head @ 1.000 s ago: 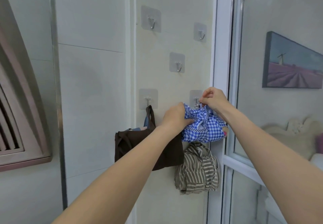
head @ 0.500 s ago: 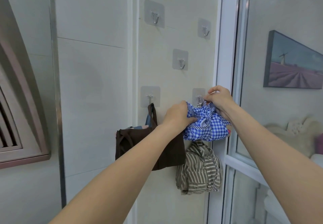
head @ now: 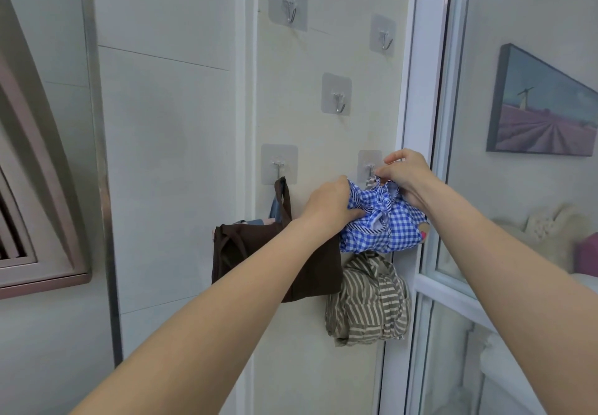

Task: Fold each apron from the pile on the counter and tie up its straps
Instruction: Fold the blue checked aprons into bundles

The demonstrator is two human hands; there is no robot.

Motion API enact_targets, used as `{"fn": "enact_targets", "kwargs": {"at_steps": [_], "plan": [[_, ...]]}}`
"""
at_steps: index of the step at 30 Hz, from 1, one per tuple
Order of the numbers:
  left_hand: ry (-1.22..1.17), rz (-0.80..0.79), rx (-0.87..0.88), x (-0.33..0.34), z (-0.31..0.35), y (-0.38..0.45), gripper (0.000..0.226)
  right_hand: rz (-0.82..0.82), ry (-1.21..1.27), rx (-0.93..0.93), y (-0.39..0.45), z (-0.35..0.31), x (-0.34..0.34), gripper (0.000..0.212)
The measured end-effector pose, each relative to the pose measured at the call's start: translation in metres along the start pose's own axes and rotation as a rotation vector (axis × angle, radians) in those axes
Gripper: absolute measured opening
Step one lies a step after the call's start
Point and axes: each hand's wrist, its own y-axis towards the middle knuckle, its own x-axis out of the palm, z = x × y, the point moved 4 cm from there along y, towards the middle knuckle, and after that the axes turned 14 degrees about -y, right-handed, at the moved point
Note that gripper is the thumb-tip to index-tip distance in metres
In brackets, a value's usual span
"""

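Blue-checked apron bundle [head: 382, 223] gripped by both hands beside hook [head: 370, 168].

Five wall hooks [head: 336, 95], three bundled aprons [head: 382, 230], two hands [head: 330, 202], one painting [head: 543, 107]

Wall hooks [head: 336, 94], framed painting [head: 547, 110], vent [head: 19, 220].

The checked apron [head: 382, 227] is thin woven cloth, blue and white, matt and crumpled. The brown apron [head: 310, 269] is plain matt cloth; the striped apron [head: 369, 304] is soft creased cloth. The hooks [head: 339, 103] are shiny metal on clear, glossy plastic pads. The wall [head: 168, 155] looks smooth with a faint sheen. The door [head: 524, 188] has glossy glass in a smooth white frame.
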Motion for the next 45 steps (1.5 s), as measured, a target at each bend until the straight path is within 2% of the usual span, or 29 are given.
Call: {"fn": "enact_targets", "kwargs": {"at_steps": [6, 9, 13, 17, 19, 20, 24, 29, 32, 34, 35, 36, 38, 39, 41, 42, 45], "plan": [[0.067, -0.001, 0.03, 0.001, 0.002, 0.001, 0.039, -0.106, 0.08, 0.096, -0.002, -0.001, -0.003, 0.021], [0.224, 0.034, 0.091, 0.005, 0.007, 0.001, 0.036, -0.128, 0.066, 0.124, -0.003, 0.0, -0.003, 0.015], [0.479, 0.14, 0.194, 0.013, 0.012, 0.0, 0.028, 0.006, -0.203, -0.088, -0.003, 0.007, -0.001, 0.016], [0.665, 0.14, 0.242, 0.018, 0.014, -0.002, 0.029, 0.004, -0.349, -0.225, -0.02, 0.014, 0.002, 0.01], [0.683, 0.085, 0.22, 0.017, 0.014, -0.004, 0.035, -0.019, -0.54, -0.263, -0.028, 0.017, 0.001, 0.014], [0.687, 0.06, 0.205, 0.016, 0.014, -0.005, 0.037, 0.006, -0.561, -0.272, -0.03, 0.018, -0.001, 0.016], [0.692, 0.086, 0.196, 0.012, 0.016, -0.008, 0.03, 0.215, -0.448, -0.268, -0.035, 0.017, -0.012, 0.02], [0.59, 0.136, 0.226, 0.004, 0.018, -0.018, 0.027, 0.204, -0.491, -0.255, -0.044, 0.015, -0.014, 0.028], [0.54, 0.129, 0.22, -0.002, 0.018, -0.024, 0.032, 0.304, -0.502, -0.294, -0.055, 0.015, -0.027, 0.032], [0.525, 0.133, 0.317, -0.004, 0.021, -0.028, 0.031, 0.374, -0.531, -0.364, -0.068, 0.018, -0.034, 0.029], [0.535, 0.161, 0.444, -0.003, 0.025, -0.032, 0.028, 0.354, -0.556, -0.403, -0.074, 0.022, -0.032, 0.026], [0.536, 0.175, 0.575, 0.001, 0.031, -0.037, 0.023, 0.288, -0.588, -0.438, -0.08, 0.027, -0.027, 0.023], [0.553, 0.072, 0.739, 0.019, 0.04, -0.048, 0.013, 0.108, -0.657, -0.443, -0.086, 0.042, -0.014, 0.018], [0.574, -0.038, 0.684, 0.029, 0.04, -0.05, 0.017, 0.033, -0.678, -0.415, -0.086, 0.049, -0.009, 0.02], [0.668, -0.168, 0.422, 0.039, 0.032, -0.045, 0.028, -0.051, -0.661, -0.323, -0.086, 0.06, -0.001, 0.034], [0.709, -0.159, 0.32, 0.037, 0.026, -0.039, 0.03, -0.068, -0.648, -0.281, -0.086, 0.062, 0.001, 0.041], [0.799, -0.108, 0.26, 0.035, 0.023, -0.028, 0.032, -0.09, -0.615, -0.194, -0.084, 0.067, 0.008, 0.056]]}}
